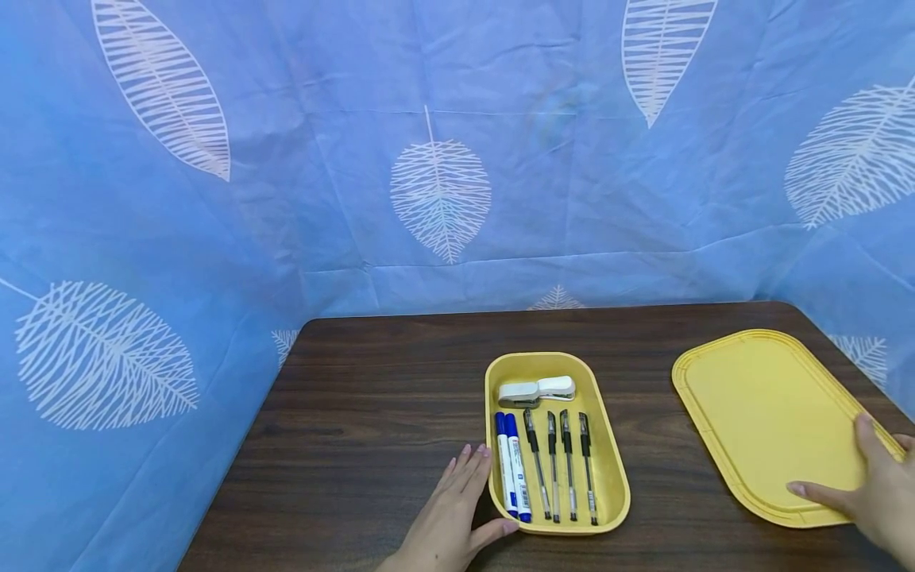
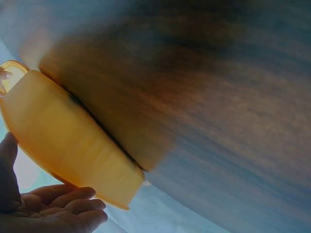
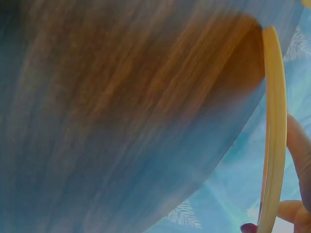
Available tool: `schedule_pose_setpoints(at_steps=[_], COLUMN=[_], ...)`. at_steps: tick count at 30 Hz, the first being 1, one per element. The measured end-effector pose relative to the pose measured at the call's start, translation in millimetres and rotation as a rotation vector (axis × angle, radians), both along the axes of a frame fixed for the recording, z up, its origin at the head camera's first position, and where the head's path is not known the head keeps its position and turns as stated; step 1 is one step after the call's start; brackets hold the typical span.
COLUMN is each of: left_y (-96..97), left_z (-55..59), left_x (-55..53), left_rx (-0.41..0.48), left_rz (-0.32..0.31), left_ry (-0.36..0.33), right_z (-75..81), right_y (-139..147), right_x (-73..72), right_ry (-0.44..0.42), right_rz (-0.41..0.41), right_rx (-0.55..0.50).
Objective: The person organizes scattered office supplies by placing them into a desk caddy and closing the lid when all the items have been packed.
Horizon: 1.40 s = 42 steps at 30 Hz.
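My left hand (image 1: pixel 449 508) touches a yellow plastic box (image 1: pixel 616 469), its fingers by the left wall and its thumb by the front rim. Inside lie a white stapler (image 1: pixel 536 389) toward the back, two blue-capped whiteboard markers (image 1: pixel 516 469) along the left wall, and several black-capped gel pens (image 1: pixel 569 465) in a row. At the right, my right hand (image 1: pixel 875 492) grips a flat yellow lid (image 1: pixel 772 421) by its near right edge. In the right wrist view the lid (image 3: pixel 275 131) appears edge-on, with fingers on one side and a fingertip showing on the other.
Everything is on or over a dark wood-grain table (image 1: pixel 372 413) with rounded back corners. A blue cloth (image 1: pixel 343 159) with white leaf prints hangs behind it and along both sides. Bare tabletop shows between the box and the lid.
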<state>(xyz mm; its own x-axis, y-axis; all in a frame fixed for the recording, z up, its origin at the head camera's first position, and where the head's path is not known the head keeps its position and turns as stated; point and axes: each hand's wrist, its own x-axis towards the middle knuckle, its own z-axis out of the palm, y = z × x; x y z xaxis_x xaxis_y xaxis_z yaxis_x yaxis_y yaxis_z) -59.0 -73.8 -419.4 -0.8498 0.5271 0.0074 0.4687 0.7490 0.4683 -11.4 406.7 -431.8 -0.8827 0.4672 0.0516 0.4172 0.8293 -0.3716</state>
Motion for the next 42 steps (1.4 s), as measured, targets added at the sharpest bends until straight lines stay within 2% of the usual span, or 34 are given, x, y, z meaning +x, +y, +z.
schedule_pose_setpoints(at_steps=[3,10,13,17,20,24,28,33,36,40,42], left_y=[0.1,0.6,0.5,0.0,-0.2,0.0,0.3,0.8,0.6,0.2,0.1], left_z=[0.2,1.1,1.4,0.9,-0.1,-1.1,-1.3,-2.0,-2.6,-3.0,-2.8], left_x=[-0.4,0.3,0.5,0.1,-0.6,-1.9,-2.1,-2.0,-2.0,-1.9,-2.0], left_rx=[-0.001,-0.003,-0.005,-0.001,0.014,0.038,0.039,0.032,0.035,0.042,0.046], left_rz=[-0.002,0.004,0.003,0.001,0.002,0.012,0.020,0.021,0.017,0.013,0.013], left_ry=[-0.015,-0.044,-0.052,-0.061,-0.079,-0.122,-0.139,-0.131,-0.124,-0.122,-0.127], right_z=[-0.1,8.8,11.2,13.9,18.2,26.3,31.4,34.3,34.9,37.4,40.2], right_y=[-2.6,-21.9,-33.1,-46.8,-55.5,-68.2,-81.4,-92.1,-95.6,-99.4,-102.2], right_x=[1.7,5.4,6.4,5.2,3.3,1.1,1.0,-2.2,-6.5,-9.6,-9.5], right_ry=[0.058,0.197,0.343,0.582,0.698,0.758,0.777,0.852,0.926,0.999,1.010], right_rz=[0.029,0.019,0.042,0.118,0.186,0.220,0.237,0.357,0.432,0.487,0.514], right_rx=[0.029,0.090,0.153,0.238,0.271,0.303,0.327,0.355,0.364,0.423,0.455])
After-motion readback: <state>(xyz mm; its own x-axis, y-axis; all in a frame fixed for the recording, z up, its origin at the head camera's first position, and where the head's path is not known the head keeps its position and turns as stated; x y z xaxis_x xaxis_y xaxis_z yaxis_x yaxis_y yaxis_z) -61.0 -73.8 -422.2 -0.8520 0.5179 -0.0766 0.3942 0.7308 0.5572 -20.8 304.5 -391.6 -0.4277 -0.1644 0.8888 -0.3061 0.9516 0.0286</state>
